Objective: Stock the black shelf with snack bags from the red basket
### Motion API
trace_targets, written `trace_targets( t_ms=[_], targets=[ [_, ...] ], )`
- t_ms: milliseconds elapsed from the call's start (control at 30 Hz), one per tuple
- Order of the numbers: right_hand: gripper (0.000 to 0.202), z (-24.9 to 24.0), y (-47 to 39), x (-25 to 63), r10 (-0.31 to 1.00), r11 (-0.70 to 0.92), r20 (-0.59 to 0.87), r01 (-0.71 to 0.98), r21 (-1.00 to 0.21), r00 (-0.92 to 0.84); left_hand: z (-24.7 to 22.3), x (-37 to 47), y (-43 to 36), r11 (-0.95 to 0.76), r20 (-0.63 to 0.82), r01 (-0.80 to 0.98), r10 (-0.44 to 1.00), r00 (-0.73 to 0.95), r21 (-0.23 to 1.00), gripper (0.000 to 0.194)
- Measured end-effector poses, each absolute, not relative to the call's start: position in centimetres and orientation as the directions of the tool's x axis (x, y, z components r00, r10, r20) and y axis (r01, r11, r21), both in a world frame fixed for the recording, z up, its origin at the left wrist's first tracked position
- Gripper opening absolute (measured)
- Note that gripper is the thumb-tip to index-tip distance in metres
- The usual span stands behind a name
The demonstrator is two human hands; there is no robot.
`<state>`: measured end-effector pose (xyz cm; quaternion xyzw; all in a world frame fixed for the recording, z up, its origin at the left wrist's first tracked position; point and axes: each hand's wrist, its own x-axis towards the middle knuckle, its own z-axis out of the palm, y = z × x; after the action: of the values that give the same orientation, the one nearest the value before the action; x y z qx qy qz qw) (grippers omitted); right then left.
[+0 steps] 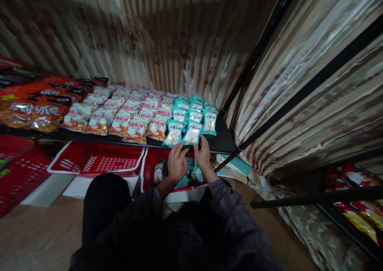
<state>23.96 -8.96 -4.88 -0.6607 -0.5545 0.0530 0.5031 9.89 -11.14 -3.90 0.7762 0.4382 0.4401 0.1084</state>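
Note:
Several teal and white snack packets stand in rows at the right end of a black shelf [223,139]. My right hand [202,153] touches the lower right side of a front packet [193,132], its fingers bent around the corner. Just left of it, my left hand [177,162] has its fingertips at the shelf's front edge, by the bottom of that packet and its neighbour [173,132]. Whether the left fingers grip anything is hard to see. Below my hands, a red basket [149,163] holds more teal packets [196,175].
White and orange packets [134,129] fill the middle of the shelf, with orange bags [44,111] at the left. Another red basket [104,159] sits under the shelf. Black metal posts [254,59] slant at the right. Red and yellow bags [359,207] lie at far right.

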Motion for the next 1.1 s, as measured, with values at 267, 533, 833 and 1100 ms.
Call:
trace_targets(
  t_ms=[267,533,833,1100],
  targets=[
    [0.055,-5.0,-7.2,23.5,0.785,0.142,0.521,0.721,-0.678,0.335,-4.1,8.0,-8.3,-0.405,0.555,0.766,0.828,0.075,0.5,0.044],
    [0.055,-5.5,-6.4,23.8,0.757,0.153,0.558,0.738,-0.657,0.341,-5.1,8.3,-6.5,-0.426,0.63,0.776,0.775,0.049,0.464,0.037],
    [0.056,-5.9,-5.6,24.4,0.752,0.165,0.574,0.751,-0.64,0.324,-5.2,8.7,-4.7,-0.513,0.67,0.679,0.741,0.043,0.524,0.026],
    [0.054,-6.5,-5.4,24.1,0.735,0.188,0.602,0.759,-0.623,0.313,-4.7,9.1,-3.3,-0.52,0.667,0.64,0.745,0.016,0.566,0.027]
  ],
)
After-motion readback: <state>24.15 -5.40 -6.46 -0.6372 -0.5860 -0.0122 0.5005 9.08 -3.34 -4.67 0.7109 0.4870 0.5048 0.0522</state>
